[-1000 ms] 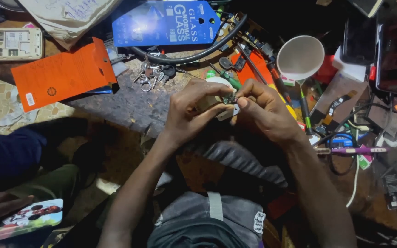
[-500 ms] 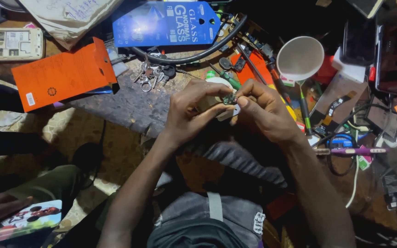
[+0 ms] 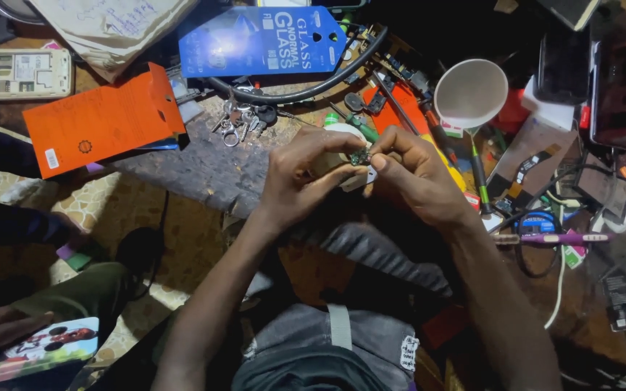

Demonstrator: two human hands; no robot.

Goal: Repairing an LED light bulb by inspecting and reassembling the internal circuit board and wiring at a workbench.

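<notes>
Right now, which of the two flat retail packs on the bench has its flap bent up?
The orange pack at left; its top corner flap lifts, while the blue pack lies flat.

Both hands met over the cluttered surface. The left hand and the right hand pinched a small dark electronic part between their fingertips, with a white object held just behind it. Beyond the left hand lay a bunch of keys, an orange card and a blue packet. Beyond the right hand stood a white funnel; a purple pen lay to its right.
</notes>
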